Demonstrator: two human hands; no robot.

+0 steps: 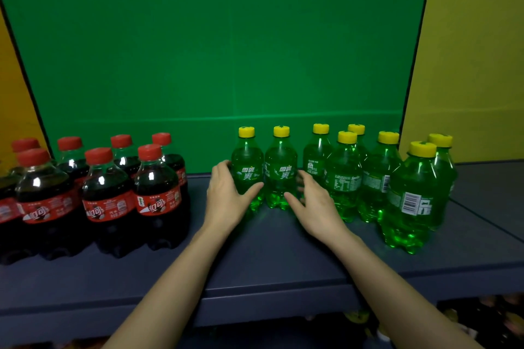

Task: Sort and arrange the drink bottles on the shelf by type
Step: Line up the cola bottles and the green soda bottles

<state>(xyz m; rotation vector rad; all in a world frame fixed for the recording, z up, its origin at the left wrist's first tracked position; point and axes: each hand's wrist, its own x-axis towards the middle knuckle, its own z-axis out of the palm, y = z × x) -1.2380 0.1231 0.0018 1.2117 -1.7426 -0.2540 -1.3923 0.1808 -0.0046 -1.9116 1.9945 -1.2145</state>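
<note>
On the shelf (255, 263), the left hand (226, 195) gripped the leftmost green bottle (247, 167) and the right hand (314, 201) gripped the second green bottle (280, 170). Both stood upright, touching, near the back edge at mid-shelf. Other green bottles (377, 176) clustered toward the right end; cola bottles (107, 195) were grouped at the left end.

— Saw glossy, see-through plastic in the green bottles (343, 178) at the shelf's (255, 258) right end, smooth yellow caps (347, 137).
— Found the cola bottles (105, 178) at the left end equally shiny, labels (158, 202) slick. Judged the shelf matt and smooth.
</note>
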